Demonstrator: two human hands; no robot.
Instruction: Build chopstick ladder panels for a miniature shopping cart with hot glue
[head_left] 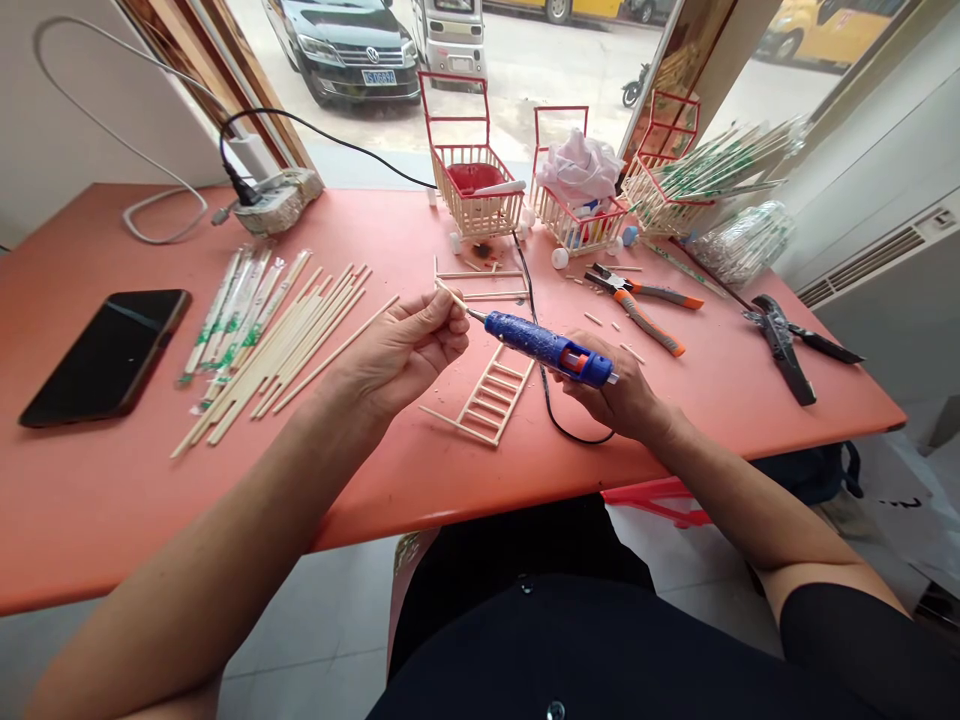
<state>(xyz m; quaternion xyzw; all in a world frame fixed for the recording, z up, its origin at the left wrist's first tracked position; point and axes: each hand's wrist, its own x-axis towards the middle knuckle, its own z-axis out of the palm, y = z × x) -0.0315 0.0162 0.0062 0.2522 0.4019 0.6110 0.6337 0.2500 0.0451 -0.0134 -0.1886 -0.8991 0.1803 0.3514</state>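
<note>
Between the thumb and fingers of my left hand [416, 345] is a short wooden stick [450, 293], pinched above the table. My right hand [619, 400] is wrapped round a blue hot glue gun [525, 338], whose metal nozzle meets or nearly meets the stick. A clear glue stick pokes out of the gun's back end. Beneath my hands lies a small ladder-like frame of sticks [495, 400], with one long stick reaching out to the left. Behind my left hand is a second stick frame [480, 285], partly hidden by my fingers.
Loose wooden sticks [307, 345], wrapped chopsticks [232, 320] and a phone [105, 355] lie left. Small stick-built carts [480, 195] stand at the back. Orange-handled pliers [645, 310] and black cutters [784, 345] lie right. The gun's black cord [551, 405] loops on the table.
</note>
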